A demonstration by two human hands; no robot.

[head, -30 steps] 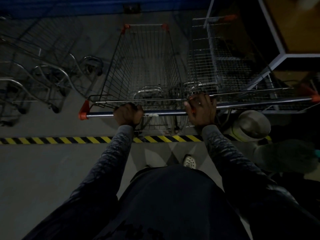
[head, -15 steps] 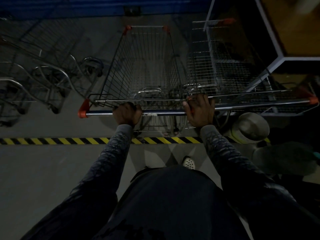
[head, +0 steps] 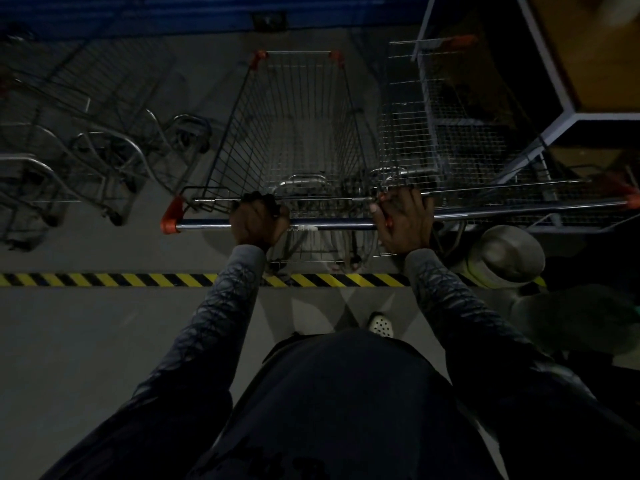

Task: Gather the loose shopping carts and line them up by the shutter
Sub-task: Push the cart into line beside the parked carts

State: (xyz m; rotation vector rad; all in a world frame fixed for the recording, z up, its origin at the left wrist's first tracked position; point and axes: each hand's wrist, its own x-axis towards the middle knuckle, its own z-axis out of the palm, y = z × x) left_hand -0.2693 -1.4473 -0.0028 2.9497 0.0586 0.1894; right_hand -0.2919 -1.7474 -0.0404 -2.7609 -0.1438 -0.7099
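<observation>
An empty wire shopping cart [head: 294, 133] with orange corner caps stands in front of me, nose toward the blue shutter [head: 173, 15]. My left hand [head: 258, 220] grips its handle bar [head: 329, 223] left of centre. My right hand [head: 403, 223] holds the bar's right end, its fingers reaching forward over the basket's rear rim. A second wire cart [head: 433, 116] stands close against the first cart's right side, facing the same way. Its handle [head: 519, 207] runs on to the right.
Several more carts [head: 104, 150] stand at an angle on the left. Yellow-black hazard tape [head: 104, 279] crosses the floor under my arms. A white metal frame [head: 554, 126] rises at the right, with a round grey pot [head: 509, 251] beside my right wrist.
Both hands keep their hold on the handle. The cart and the view have barely shifted.
</observation>
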